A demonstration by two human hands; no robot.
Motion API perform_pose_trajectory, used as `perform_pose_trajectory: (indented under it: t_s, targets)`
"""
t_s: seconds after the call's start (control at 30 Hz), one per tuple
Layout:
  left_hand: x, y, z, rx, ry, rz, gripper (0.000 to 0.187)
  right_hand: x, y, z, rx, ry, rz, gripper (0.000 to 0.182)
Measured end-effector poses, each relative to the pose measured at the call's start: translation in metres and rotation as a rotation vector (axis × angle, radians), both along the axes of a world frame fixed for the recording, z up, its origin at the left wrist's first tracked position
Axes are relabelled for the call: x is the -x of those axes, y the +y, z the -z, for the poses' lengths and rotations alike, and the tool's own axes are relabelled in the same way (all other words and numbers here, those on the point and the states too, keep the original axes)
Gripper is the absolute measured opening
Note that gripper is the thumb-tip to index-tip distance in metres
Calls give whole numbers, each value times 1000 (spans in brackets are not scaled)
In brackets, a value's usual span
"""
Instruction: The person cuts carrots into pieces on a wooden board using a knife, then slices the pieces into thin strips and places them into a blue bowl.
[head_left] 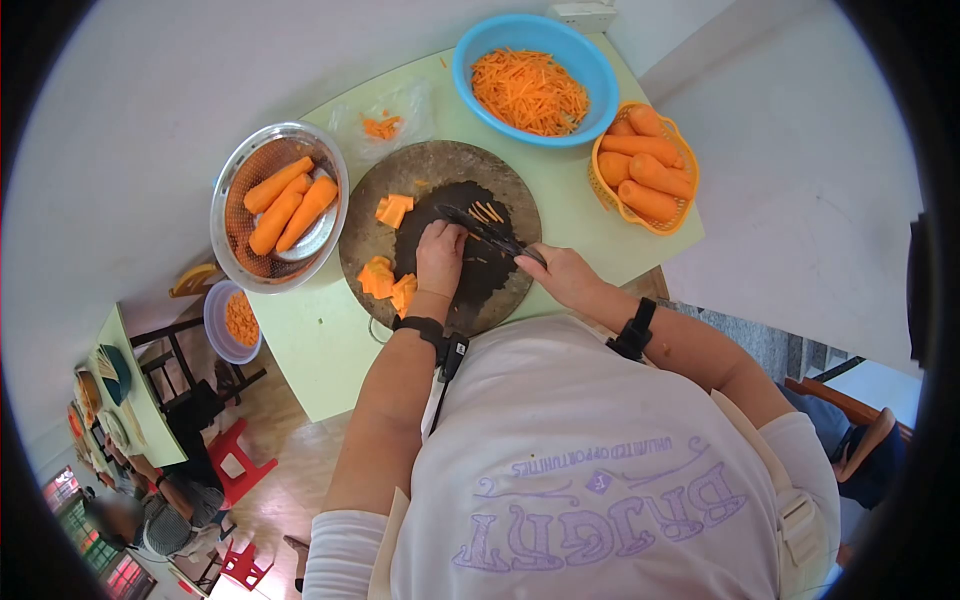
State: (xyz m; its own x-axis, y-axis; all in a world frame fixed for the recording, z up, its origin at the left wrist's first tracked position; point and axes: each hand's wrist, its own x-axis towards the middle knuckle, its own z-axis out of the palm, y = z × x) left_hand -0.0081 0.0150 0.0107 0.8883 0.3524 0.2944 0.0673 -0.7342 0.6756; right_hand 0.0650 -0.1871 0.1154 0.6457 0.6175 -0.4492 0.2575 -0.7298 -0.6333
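1. Carrot strips [487,211] lie on the round chopping board [440,158], just beyond the knife [490,233]; we judge the step in hand to be fine slicing, so an even thickness matters most.
2. Our right hand [562,275] has its fingers wrapped around the knife handle, by the right edge of the board. A firm but relaxed grip should let us bring the blade straight down without twisting.
3. Our left hand [440,257] is on the board, fingers bent and close together beside the blade. Their tips are hidden, so we cannot tell what, if anything, they hold.
4. With those fingers so near the edge, we do best to tuck the tips back and let the knuckles guide the blade.
5. Some carrot slices [394,210] lie toward the far left of the board, and more carrot pieces [377,277] lie nearer us, left of the left hand. Loose layers would probably slide, so we should press a low stack flat before cutting.
6. Dark patches in the middle of the board may be damp; steady downward pressure would guard against slipping.
7. Beyond the board, the blue basin [520,32] holds a heap of thin shreds [530,92], a handy guide for the width of our cuts.
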Motion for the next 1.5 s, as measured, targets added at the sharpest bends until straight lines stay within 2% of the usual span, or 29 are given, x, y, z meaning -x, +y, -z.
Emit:
perform_pose_trajectory:
  t_s: [0.27,0.47,0.53,0.63,0.73,0.8,0.83,0.9,0.97,1.03,1.07,1.1,1.17,1.2,1.23,1.3,1.43,1.5]
  targets:
    - [0,0,3,-17,13,-5,5,1,4,10,124,-99,-43,46]
    - [-2,-1,0,-24,15,2,5,-6,-3,9,50,24,49,47]
    - [-4,0,-2,-24,2,6,6,-7,-9,12,-20,-83,93,41]
    - [-10,-3,-6,-50,49,-5,8,-15,-14,8,-38,-88,112,40]
    - [-18,-9,-9,-90,197,-23,8,-14,-15,2,-76,-127,119,39]
    - [-24,-14,-10,409,204,-262,9,-14,-16,1,-88,-135,96,38]
    - [-25,-12,-11,408,205,-263,9,-14,-17,1,-99,-141,75,38]
    - [-26,-5,-16,739,-66,-478,12,-14,-20,2,-72,-164,28,41]
    - [-23,8,-25,694,-158,-466,13,-15,-21,0,-46,-189,-15,44]
    - [-15,18,-60,540,-98,-143,13,-15,-20,-8,3,-313,-120,41]
    - [-11,20,-67,556,2,2,14,-15,-20,-8,0,-311,-121,41]
    - [-7,22,-72,554,3,-1,14,-15,-21,-6,-8,-389,-163,41]
    - [-1,26,-83,257,138,342,15,-16,-20,-6,-19,-464,-207,41]
    - [-1,27,-90,189,142,416,17,-16,-20,-6,-5,-486,-228,41]
    - [-2,28,-87,189,144,414,17,-17,-20,-7,10,-508,-249,42]
    - [-5,27,-77,127,267,557,19,-17,-22,-1,5,-527,-279,42]
    - [-10,13,-69,84,292,556,24,-15,-22,3,-26,-577,-323,43]
    - [-17,8,-67,-18,365,505,27,-14,-23,5,-30,-582,-321,43]
